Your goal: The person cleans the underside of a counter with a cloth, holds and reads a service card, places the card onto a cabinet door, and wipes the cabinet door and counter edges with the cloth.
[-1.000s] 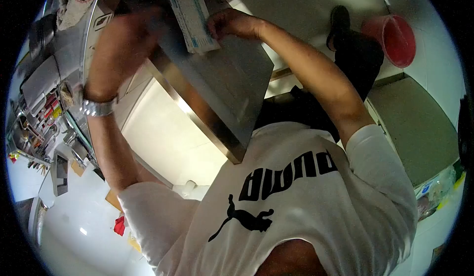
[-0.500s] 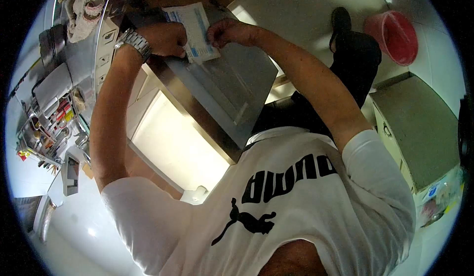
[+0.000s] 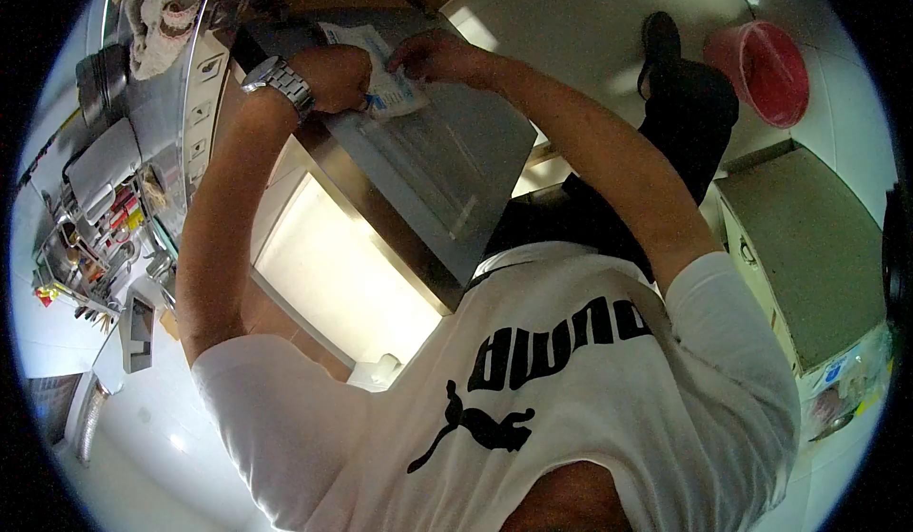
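A white packet with blue printing (image 3: 398, 102) is over the dark grey worktop, partly covered by both hands. My left hand (image 3: 335, 77), with a metal-band watch on its wrist, is closed on the packet's left side. A small blue spot shows by its fingertips. At the packet's right edge, my right hand (image 3: 437, 57) has its fingers bent in a pinch on it. The packet looks crumpled between the hands, and I cannot make out whether it is open.
The grey worktop (image 3: 428, 180) has a metal front edge above a bright white panel. Utensils in a rack (image 3: 105, 237) hang at the left. A red bucket (image 3: 761, 74) stands on the floor at the upper right, near a green-topped cabinet (image 3: 808, 237).
My left hand has shifted right and turned, covering more of the packet. My right hand has moved slightly left, closer to it. The packet has become more crumpled.
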A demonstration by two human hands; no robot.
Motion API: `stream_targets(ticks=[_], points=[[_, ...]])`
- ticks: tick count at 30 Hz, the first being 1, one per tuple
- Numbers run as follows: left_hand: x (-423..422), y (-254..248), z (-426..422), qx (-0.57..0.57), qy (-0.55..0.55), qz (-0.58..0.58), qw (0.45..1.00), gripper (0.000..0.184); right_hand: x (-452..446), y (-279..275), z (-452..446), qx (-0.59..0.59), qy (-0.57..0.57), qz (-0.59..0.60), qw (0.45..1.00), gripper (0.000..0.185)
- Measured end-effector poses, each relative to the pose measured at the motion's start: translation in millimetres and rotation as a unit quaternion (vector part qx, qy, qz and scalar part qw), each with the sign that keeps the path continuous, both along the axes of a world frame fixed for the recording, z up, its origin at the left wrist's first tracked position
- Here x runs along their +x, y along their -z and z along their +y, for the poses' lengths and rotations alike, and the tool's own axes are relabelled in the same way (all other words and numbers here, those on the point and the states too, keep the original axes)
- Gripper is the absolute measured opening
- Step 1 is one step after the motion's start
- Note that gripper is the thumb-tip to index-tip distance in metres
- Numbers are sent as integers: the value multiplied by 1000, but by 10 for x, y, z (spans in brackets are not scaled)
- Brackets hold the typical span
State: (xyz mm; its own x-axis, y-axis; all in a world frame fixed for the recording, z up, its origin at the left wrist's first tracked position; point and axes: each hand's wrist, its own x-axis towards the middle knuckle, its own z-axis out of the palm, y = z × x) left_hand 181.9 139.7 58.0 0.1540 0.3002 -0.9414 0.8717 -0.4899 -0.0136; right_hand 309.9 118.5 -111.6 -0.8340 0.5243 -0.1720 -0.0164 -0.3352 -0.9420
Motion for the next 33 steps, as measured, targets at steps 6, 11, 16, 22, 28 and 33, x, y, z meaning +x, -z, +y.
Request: stream_targets(ticks=[6,11,16,22,28,33], points=[[-79,13,5,24,-16,-22,999,22,292,-532,-110,335,45,-70,939,24],[-69,-68,55,-30,-28,-9,999,25,288,-576,-171,302,3,97,948,23],[-71,-137,85,-39,-86,-30,995,24,284,-632,-30,160,-85,88,980,19],[-151,-69,-6,-41,-73,-122,989,19,287,-598,-34,114,-73,126,983,17],[72,-210,11,-74,-58,-37,995,24,284,-545,-132,63,-21,115,991,17],[107,-150,-36,-85,-1,-66,994,24,226,-378,-155,-12,88,39,995,20]])
